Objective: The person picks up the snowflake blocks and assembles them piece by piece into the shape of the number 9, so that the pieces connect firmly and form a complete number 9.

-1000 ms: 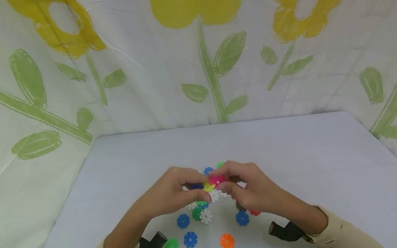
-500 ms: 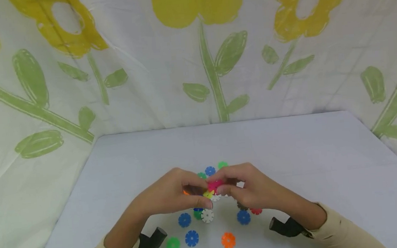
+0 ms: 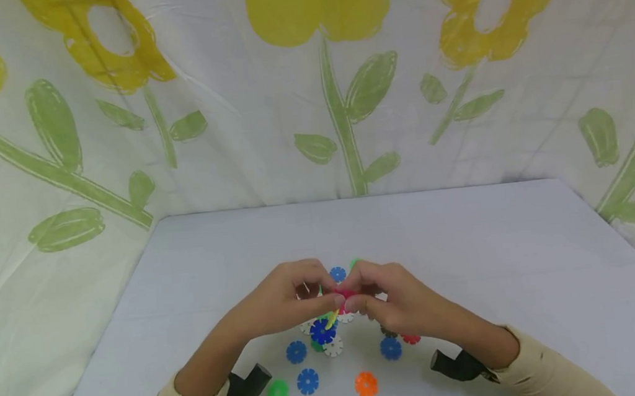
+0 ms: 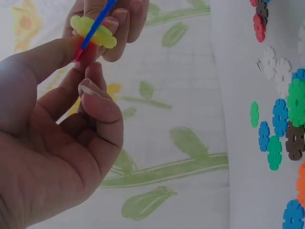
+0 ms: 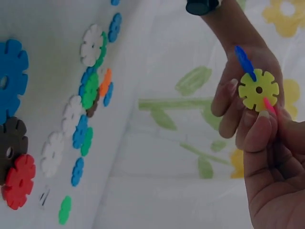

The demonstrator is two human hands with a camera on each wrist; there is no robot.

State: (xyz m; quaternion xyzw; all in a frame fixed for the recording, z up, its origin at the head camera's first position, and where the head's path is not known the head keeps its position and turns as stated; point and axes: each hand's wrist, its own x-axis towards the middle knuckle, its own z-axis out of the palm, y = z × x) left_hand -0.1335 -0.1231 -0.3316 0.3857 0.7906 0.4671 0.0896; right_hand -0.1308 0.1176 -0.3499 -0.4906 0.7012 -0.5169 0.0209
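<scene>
Both hands meet above the table at a small joined set of notched plastic discs. My left hand (image 3: 281,300) pinches the pink disc (image 3: 345,293) between thumb and fingertips. From the other side, my right hand (image 3: 400,291) pinches that same disc, and the fingers hide most of it. A yellow disc (image 5: 249,95) is slotted onto the pink one, which shows edge-on (image 5: 269,106) in the right wrist view. Out of the yellow disc's far side sticks a dark blue disc (image 5: 245,62). In the head view this blue disc (image 3: 322,332) hangs below the left thumb.
Loose notched discs lie on the white table (image 3: 466,242) beneath and around the hands, some overlapping. Nearest the front are an orange disc (image 3: 366,385), a green disc (image 3: 277,392) and a blue disc (image 3: 308,381). A flower-print cloth (image 3: 224,155) hangs behind the table.
The left fingers have shifted onto the pink disc, close against the right fingertips. The dark blue disc, earlier partly hidden in the left hand, now shows below the left thumb.
</scene>
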